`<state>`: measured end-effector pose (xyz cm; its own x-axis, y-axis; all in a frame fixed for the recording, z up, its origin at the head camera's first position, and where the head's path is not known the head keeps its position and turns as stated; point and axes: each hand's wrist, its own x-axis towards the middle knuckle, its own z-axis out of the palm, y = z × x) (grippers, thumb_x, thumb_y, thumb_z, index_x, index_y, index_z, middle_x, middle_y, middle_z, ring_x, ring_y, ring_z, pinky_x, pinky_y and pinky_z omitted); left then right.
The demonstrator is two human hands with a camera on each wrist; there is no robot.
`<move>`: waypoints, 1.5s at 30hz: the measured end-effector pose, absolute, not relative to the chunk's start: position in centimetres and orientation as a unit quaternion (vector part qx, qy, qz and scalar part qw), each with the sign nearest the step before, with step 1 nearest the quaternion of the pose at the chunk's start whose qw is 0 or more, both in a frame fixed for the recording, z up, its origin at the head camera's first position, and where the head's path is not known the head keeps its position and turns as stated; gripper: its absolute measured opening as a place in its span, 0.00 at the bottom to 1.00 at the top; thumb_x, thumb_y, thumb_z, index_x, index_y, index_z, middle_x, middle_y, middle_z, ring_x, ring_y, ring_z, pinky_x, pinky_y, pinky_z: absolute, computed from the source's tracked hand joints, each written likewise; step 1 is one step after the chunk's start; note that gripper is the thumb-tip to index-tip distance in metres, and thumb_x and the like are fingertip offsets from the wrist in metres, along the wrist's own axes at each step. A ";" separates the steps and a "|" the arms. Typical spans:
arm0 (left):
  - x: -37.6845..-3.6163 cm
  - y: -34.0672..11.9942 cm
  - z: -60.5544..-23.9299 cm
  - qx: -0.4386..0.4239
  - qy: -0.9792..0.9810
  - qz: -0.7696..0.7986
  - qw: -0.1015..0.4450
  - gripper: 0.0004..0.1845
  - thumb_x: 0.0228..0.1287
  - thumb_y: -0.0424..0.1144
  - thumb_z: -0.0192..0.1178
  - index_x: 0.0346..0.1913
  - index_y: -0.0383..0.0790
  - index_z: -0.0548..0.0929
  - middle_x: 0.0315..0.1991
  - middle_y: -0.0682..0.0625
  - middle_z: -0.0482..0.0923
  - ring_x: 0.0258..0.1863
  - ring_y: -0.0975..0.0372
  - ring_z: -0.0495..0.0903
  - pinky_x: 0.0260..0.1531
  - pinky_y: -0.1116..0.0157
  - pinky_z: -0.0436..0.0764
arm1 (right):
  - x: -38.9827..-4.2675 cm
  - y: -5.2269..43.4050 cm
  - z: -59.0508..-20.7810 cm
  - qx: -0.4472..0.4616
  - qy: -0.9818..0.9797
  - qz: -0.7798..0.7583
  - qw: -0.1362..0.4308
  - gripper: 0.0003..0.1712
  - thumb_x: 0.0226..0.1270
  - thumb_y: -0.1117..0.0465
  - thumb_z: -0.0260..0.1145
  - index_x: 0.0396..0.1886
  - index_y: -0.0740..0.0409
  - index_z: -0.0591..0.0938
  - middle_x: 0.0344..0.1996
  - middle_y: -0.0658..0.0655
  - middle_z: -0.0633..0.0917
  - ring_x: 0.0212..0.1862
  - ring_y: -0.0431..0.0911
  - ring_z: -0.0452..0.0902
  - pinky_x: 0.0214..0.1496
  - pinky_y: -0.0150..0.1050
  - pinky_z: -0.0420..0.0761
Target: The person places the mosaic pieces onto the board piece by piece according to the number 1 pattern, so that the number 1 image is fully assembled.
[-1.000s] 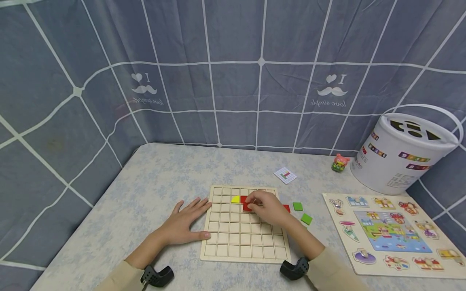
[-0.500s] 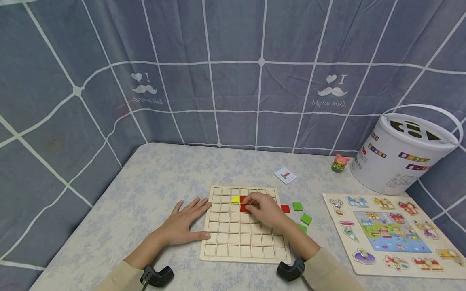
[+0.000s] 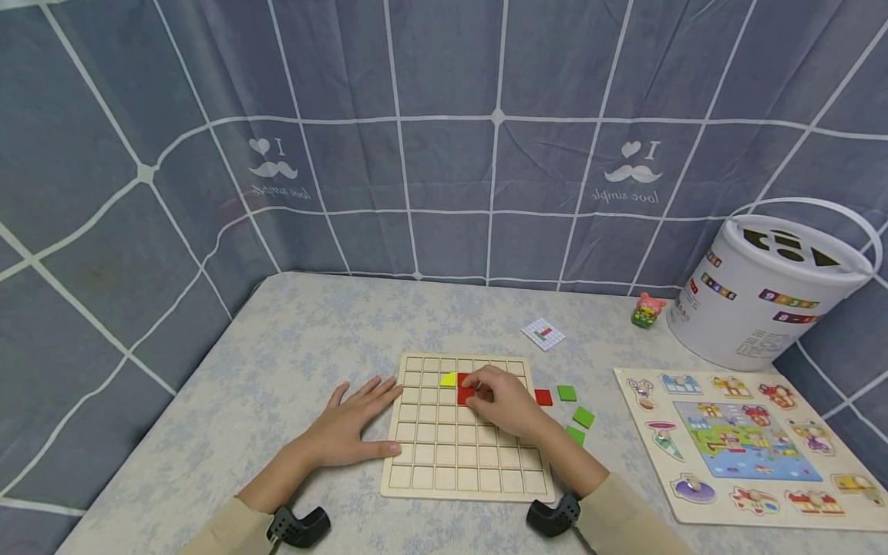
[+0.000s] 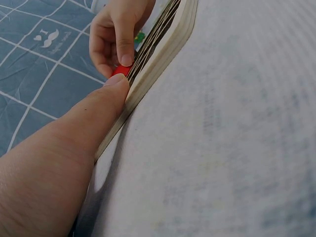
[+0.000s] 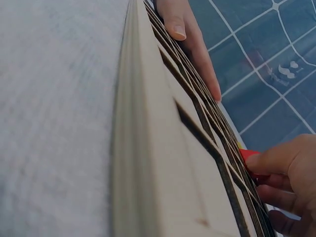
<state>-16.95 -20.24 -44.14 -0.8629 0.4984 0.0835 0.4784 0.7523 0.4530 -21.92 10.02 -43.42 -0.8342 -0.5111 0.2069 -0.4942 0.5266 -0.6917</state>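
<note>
A wooden grid board lies on the table. A yellow piece with a rounded corner sits in one of its upper cells, beside a red square tile. Directly below that is a second red square tile, with my right hand pinching it at the grid; the right wrist view shows my thumb against the red tile. Spread flat, my left hand rests at the board's left edge, its thumb touching the rim in the left wrist view. My right fingers partly hide the red tiles.
Right of the board lie a loose red tile and green tiles. A small pattern card is behind the board. Farther right are a picture puzzle board, a white bucket and a small toy figure.
My right hand has shifted slightly left, with the lower red tile moving left under the upper one. More of the loose red and green tiles shows. My left hand has stayed put.
</note>
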 end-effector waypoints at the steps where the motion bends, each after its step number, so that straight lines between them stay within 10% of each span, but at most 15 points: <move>1: -17.0 -20.2 -44.1 0.261 0.936 0.235 0.021 0.49 0.57 0.67 0.60 0.77 0.48 0.59 0.76 0.49 0.53 0.75 0.50 0.48 0.66 0.37 0.36 | -21.9 10.0 -43.5 -0.291 0.873 -0.391 0.008 0.11 0.63 0.65 0.70 0.45 0.53 0.84 0.36 0.44 0.78 0.33 0.39 0.71 0.33 0.34 0.75; 45: -17.1 -20.2 -44.4 0.263 0.937 0.230 0.014 0.48 0.58 0.68 0.59 0.76 0.46 0.60 0.75 0.47 0.55 0.75 0.48 0.50 0.65 0.35 0.38 | -21.8 10.3 -43.9 -0.296 0.873 -0.387 -0.003 0.11 0.63 0.61 0.70 0.46 0.54 0.86 0.37 0.44 0.78 0.33 0.39 0.70 0.35 0.34 0.73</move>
<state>-17.08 -20.19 -44.38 -0.8615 0.4989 0.0943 0.4859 0.7560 0.4386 -21.80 10.30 -43.90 -0.8249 -0.5145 0.2342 -0.5191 0.5252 -0.6744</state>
